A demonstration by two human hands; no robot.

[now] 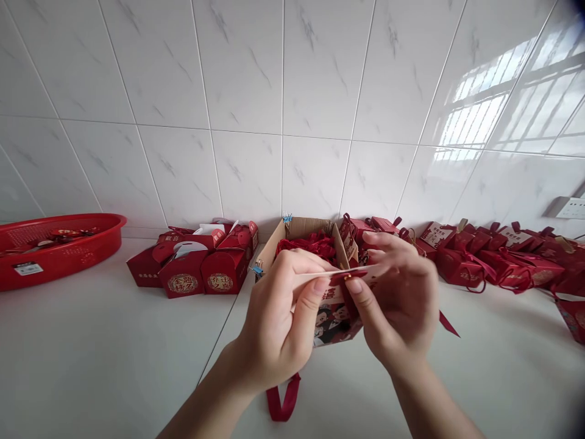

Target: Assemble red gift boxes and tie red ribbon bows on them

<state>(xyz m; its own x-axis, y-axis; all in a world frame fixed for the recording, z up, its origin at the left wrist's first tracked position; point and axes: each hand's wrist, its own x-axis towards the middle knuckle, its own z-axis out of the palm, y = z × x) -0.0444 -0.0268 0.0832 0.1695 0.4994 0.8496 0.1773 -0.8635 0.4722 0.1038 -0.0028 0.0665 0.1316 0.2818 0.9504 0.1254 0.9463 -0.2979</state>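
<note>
A paper gift box (329, 329) with cartoon figures and red lettering is between my hands, over the counter. My left hand (276, 320) is closed, its thumb and fingers pinching the pale top edge of the box. My right hand (404, 305) presses its thumb against a dark red ribbon (351, 297) at that edge, where a small gold-coloured bit shows; its other fingers are raised and curved. Below my left hand, a loop of dark red ribbon (284, 407) hangs or lies near the counter; which one I cannot tell. The fingertips behind the box edge are partly hidden.
Behind my hands stands an open cardboard carton (311, 224) of red ribbons, with blue binder clips (258, 267) on its rim. Red gift boxes (183, 277) cluster to the left, beside a red plastic basket (68, 259). Several ribboned boxes (461, 268) line the right, against a tiled wall (247, 73).
</note>
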